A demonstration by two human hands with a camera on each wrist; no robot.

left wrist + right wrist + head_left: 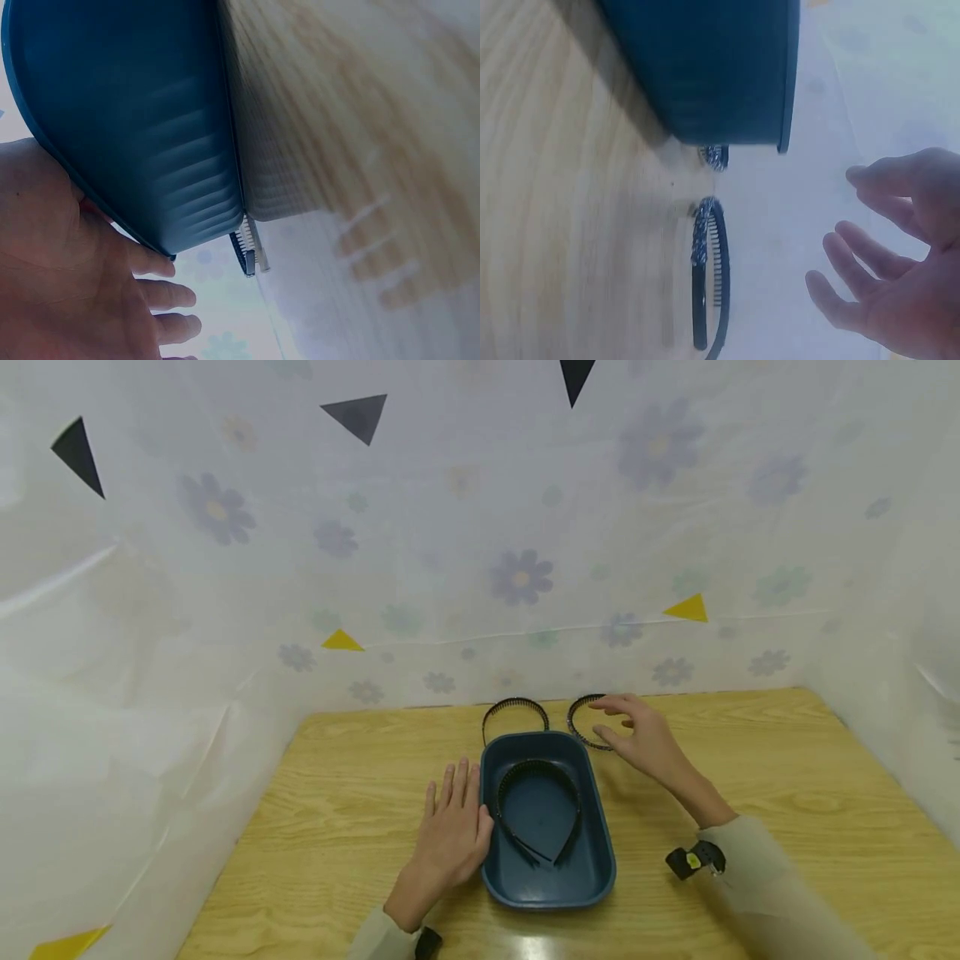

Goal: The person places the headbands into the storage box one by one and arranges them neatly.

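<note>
Resting against the tray (547, 889) at left, the left hand (452, 835) has straight fingers, slightly apart. The rear headband (516, 702) is just behind the tray; the inner headband (537, 766) lies in it. The right headband (572, 717) is by the far right corner, below the right hand (641, 739), thumb and fingers apart.

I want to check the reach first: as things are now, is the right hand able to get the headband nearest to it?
Probably yes. The right hand hovers empty above the headband, nothing seems to stand between them, and the tray is to one side.
</note>
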